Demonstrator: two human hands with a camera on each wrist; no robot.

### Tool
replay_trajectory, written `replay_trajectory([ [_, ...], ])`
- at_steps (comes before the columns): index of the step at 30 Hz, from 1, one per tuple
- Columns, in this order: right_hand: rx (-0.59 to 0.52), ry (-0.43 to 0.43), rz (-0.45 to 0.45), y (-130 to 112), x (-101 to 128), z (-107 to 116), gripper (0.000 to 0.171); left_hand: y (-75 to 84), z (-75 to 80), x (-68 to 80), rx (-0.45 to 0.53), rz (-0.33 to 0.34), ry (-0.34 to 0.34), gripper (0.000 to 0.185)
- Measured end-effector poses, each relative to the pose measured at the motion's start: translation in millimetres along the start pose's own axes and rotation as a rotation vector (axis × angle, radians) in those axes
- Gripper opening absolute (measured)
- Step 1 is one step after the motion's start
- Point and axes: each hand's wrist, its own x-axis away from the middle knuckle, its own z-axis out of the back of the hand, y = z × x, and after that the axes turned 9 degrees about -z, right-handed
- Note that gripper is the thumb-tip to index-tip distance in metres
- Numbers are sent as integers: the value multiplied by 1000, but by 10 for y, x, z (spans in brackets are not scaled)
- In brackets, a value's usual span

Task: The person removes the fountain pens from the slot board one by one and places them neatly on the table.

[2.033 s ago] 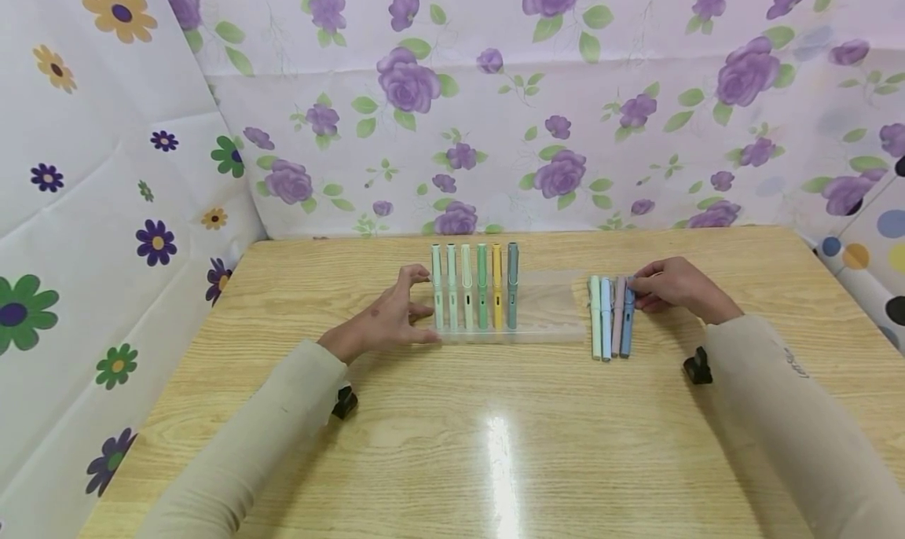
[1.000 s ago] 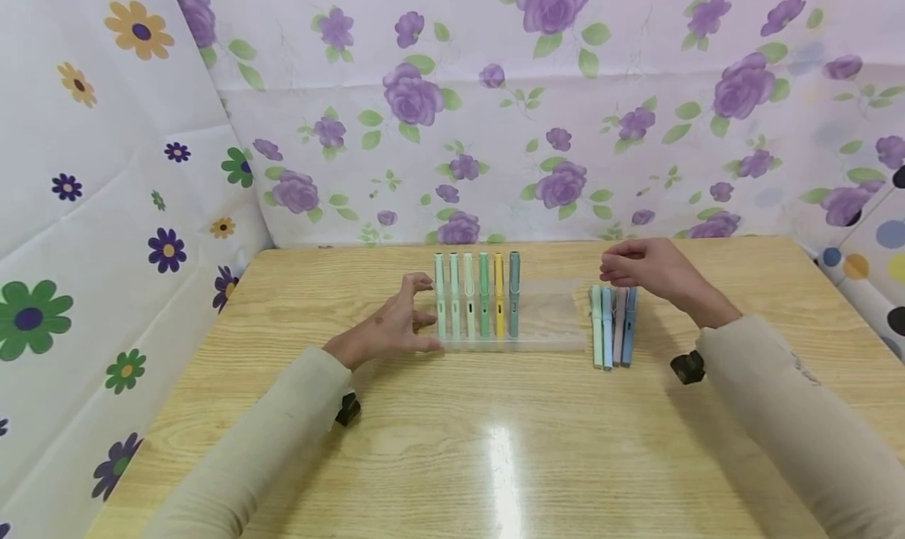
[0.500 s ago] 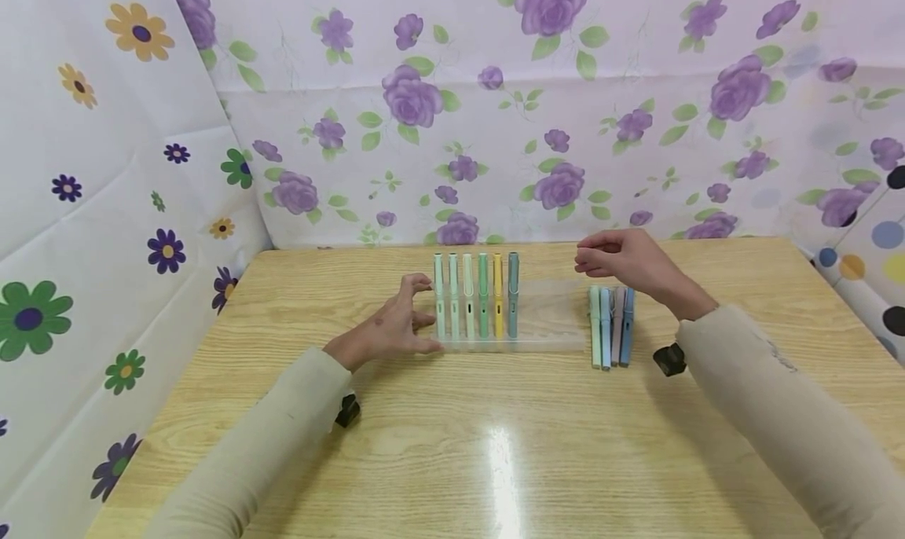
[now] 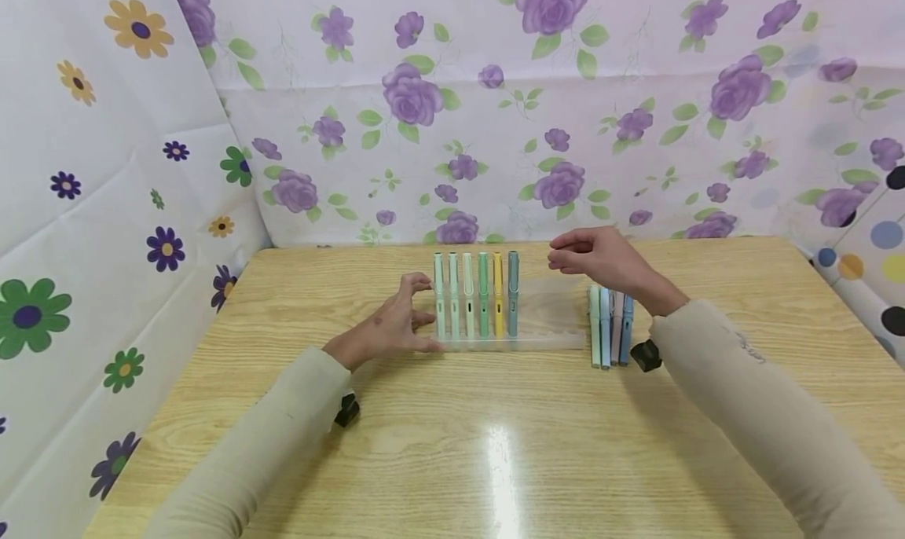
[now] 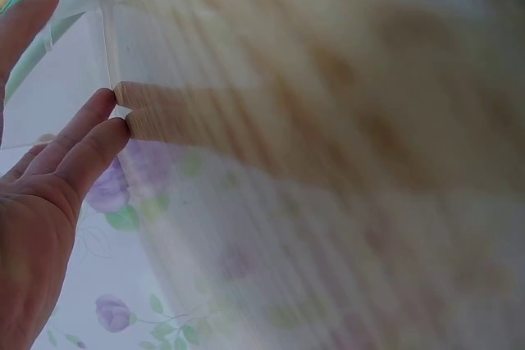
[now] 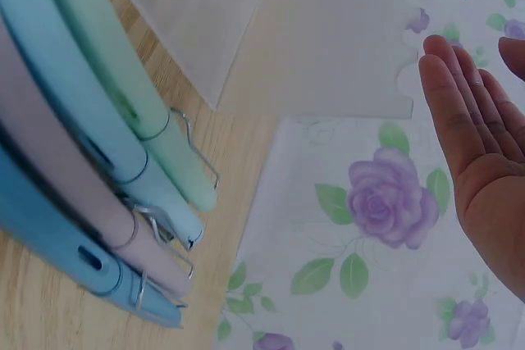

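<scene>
1. Closest to the person is the wooden worktop (image 4: 495,445), with a bright shine of light on it and both sleeved arms reaching over it.
2. The left hand (image 4: 385,327) rests by the left end of the clear pen tray (image 4: 547,319). Its fingers are spread and straight, touching the tray's edge. It looks like it keeps the tray from sliding.
3. Six pens (image 4: 475,294) lie side by side in the left part of the tray, each in its own groove, so they stay in a neat row. The right part of the tray has no pens in it.
4. Four loose pens (image 4: 610,325) lie close together on the worktop, just to the right of the tray, easy to reach.
5. The right hand (image 4: 601,260) hangs in the air above the tray's bare right part. Its fingers are loose and hold nothing.
6. Behind it all hang flowery cloths (image 4: 537,107) with purple roses.
</scene>
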Motion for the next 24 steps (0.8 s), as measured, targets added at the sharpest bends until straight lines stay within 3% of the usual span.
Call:
replay_trajectory([
  [24,-2,-31,20,-168,-192,-348,44,2,3,1,7,-7,9,95],
])
